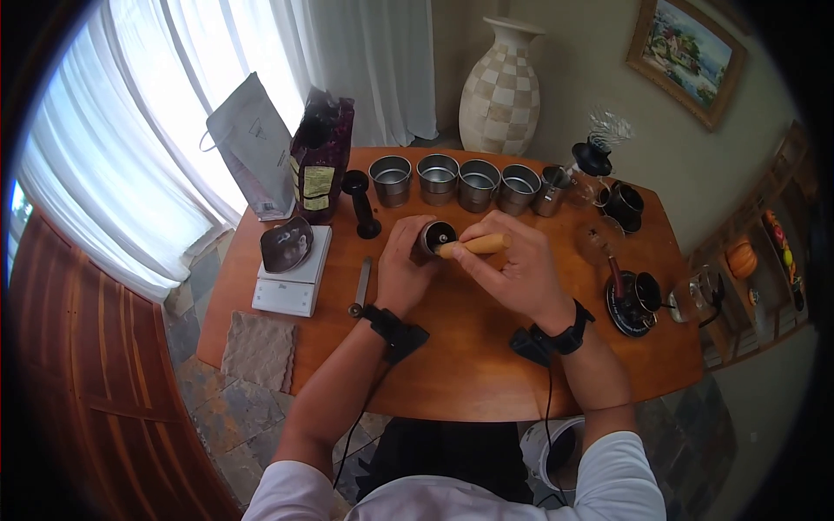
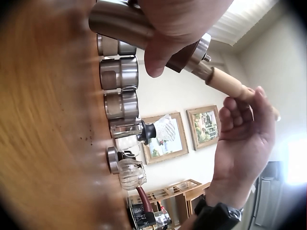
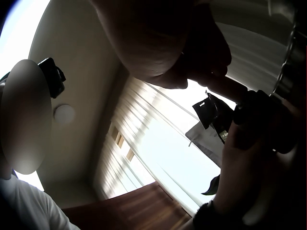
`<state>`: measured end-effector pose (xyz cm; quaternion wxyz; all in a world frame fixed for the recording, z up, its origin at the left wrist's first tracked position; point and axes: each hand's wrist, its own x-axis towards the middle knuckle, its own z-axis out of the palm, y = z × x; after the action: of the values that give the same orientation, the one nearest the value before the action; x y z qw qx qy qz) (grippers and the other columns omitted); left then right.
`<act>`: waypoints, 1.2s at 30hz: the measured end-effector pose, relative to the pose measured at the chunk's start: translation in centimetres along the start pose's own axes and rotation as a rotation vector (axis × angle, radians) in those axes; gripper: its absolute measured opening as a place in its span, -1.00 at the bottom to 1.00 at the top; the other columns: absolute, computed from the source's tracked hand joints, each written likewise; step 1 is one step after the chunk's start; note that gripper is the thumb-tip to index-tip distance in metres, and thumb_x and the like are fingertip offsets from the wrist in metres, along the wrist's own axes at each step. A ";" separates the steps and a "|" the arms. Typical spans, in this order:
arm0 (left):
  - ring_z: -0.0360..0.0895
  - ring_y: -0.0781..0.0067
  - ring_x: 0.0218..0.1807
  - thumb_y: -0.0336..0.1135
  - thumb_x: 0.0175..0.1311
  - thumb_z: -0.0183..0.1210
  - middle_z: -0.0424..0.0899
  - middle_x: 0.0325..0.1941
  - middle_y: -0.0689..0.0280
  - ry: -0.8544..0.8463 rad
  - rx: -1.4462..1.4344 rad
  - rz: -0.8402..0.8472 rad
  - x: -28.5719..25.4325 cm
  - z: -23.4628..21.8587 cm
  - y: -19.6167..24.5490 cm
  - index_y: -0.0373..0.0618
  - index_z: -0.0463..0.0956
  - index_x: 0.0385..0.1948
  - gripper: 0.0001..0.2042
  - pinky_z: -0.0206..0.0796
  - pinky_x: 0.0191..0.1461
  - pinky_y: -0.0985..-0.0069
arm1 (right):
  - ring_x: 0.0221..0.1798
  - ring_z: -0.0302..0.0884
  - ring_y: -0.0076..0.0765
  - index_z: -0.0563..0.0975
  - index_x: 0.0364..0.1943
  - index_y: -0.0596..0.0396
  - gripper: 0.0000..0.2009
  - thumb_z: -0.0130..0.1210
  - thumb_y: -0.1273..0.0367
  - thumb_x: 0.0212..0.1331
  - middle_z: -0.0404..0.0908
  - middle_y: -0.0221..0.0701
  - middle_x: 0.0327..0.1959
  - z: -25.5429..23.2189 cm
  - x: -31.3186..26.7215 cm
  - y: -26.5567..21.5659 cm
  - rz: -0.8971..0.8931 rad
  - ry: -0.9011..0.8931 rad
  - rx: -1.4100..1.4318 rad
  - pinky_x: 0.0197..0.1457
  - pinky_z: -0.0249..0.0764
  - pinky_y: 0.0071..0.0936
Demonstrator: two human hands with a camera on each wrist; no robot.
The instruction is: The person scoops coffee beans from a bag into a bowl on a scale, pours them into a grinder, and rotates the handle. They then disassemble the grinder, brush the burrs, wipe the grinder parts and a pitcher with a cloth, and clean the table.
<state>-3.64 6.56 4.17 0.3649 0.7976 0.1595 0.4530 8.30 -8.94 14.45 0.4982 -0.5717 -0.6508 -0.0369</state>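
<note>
Left hand [image 1: 411,260] was wrapped round a steel cylinder [image 2: 119,23], mouth up and tilted — looked like a hand-grinder body, with a metal shaft showing inside. Right hand [image 1: 519,265] pinched a wooden-handled tool [image 2: 225,82] between thumb and fingers, its working end in or at the mouth; tip hidden, couldn't tell what it was.

Location: cylinder was held up off the table [image 1: 456,365], about midway between the left and right edges, short of the row of steel cups [image 1: 479,195] along the far edge. A metal bar [image 1: 364,280] lay just left of the left hand; white scale [image 1: 285,297] sat in by the left edge, a cloth [image 1: 258,352] at the near left corner.

Handling, my read: cylinder should be stiff and fairly dense for its bulk, hard to crush. The smooth steel wall could slip, so a full wrap on the body beat a fingertip hold; the dark band below the mouth looked like better grip. Keep fingers off the rim and shaft. The tool was probably light, its wood easy to hold — best taken mid-handle with a loose pinch, no side load at the tip.
</note>
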 end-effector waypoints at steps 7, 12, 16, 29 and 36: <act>0.63 0.12 0.15 -0.49 0.04 0.49 0.64 0.10 0.21 -0.066 -0.016 0.032 0.3 0.2 0.5 -0.09 0.55 0.12 -0.47 0.50 0.21 0.30 | -0.30 0.63 -0.19 0.66 -0.09 0.14 -0.79 0.38 0.42 0.24 0.62 -0.31 -0.25 0.3 0.5 1.3 -0.038 0.043 0.042 -0.23 0.54 -0.37; 0.64 0.16 0.15 -0.46 0.07 0.51 0.64 0.11 0.20 -0.055 -0.036 0.015 0.6 0.0 0.5 -0.12 0.55 0.12 -0.48 0.50 0.20 0.31 | -0.30 0.65 -0.14 0.63 -0.11 0.12 -0.81 0.34 0.41 0.26 0.62 -0.28 -0.26 0.0 0.3 1.5 -0.016 0.109 -0.044 -0.25 0.56 -0.33; 0.63 0.15 0.16 -0.48 0.05 0.51 0.63 0.12 0.20 -0.072 -0.059 0.013 0.4 0.0 0.6 -0.13 0.54 0.13 -0.46 0.49 0.24 0.32 | -0.32 0.65 -0.10 0.61 -0.18 0.12 -0.84 0.33 0.39 0.26 0.61 -0.28 -0.29 -0.2 -0.2 0.8 0.027 0.073 -0.112 -0.28 0.56 -0.30; 0.62 0.16 0.19 -0.50 0.03 0.49 0.63 0.14 0.19 -0.104 0.022 0.045 0.1 0.3 0.5 -0.14 0.53 0.15 -0.44 0.46 0.27 0.33 | -0.30 0.63 -0.01 0.61 -0.23 0.13 -0.84 0.33 0.39 0.19 0.60 -0.26 -0.29 -1.7 0.3 0.8 -0.003 0.015 -0.065 -0.23 0.56 -0.19; 0.63 0.16 0.17 -0.44 0.07 0.51 0.65 0.12 0.19 -0.105 0.032 0.009 -0.5 1.0 0.3 -0.16 0.53 0.15 -0.45 0.47 0.24 0.33 | -0.39 0.61 -0.11 0.62 -0.23 0.15 -0.84 0.34 0.37 0.26 0.62 -0.29 -0.30 -0.3 0.1 1.9 -0.115 0.052 0.026 -0.29 0.53 -0.30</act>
<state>-3.03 5.63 3.77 0.3580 0.8267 0.1437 0.4096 9.98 -8.36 13.69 0.5194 -0.5258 -0.6698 -0.0718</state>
